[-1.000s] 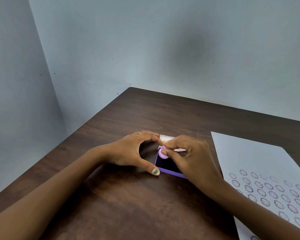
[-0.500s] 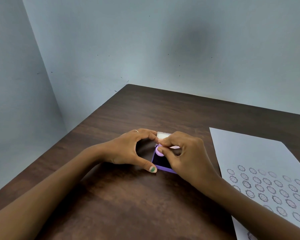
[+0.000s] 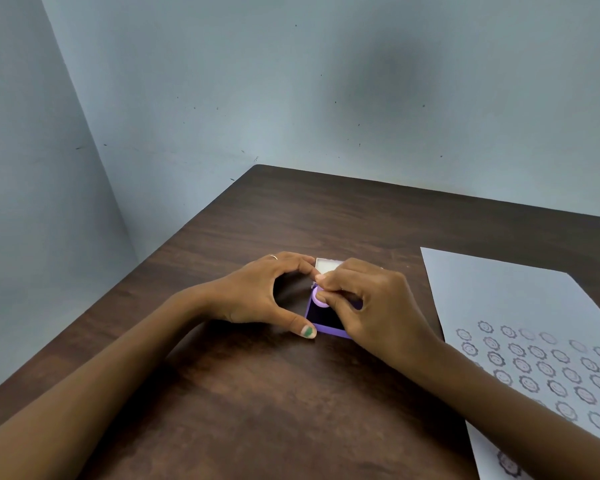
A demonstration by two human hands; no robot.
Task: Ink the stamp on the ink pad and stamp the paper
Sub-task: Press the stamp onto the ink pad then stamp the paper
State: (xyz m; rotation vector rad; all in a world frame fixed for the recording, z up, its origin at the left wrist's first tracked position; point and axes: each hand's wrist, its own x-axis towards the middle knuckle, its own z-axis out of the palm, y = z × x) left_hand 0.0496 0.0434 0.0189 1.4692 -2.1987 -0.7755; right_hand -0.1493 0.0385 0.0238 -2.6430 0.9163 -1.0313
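Note:
A small purple ink pad with a dark inked surface lies on the brown table, its white lid hinged open behind it. My right hand pinches a small round lilac stamp and holds it down on the pad's far left part. My left hand curves around the pad's left side, thumb tip at the near left corner and forefinger at the lid. To the right lies the white paper, its near part covered with several rows of round stamped marks.
The table's left edge runs diagonally from the far corner toward me, close to a pale blue wall. The paper reaches the frame's right and lower edges.
Both hands and the stamp stay on the ink pad; only the head camera has shifted slightly, so the scene sits a little differently in the frame.

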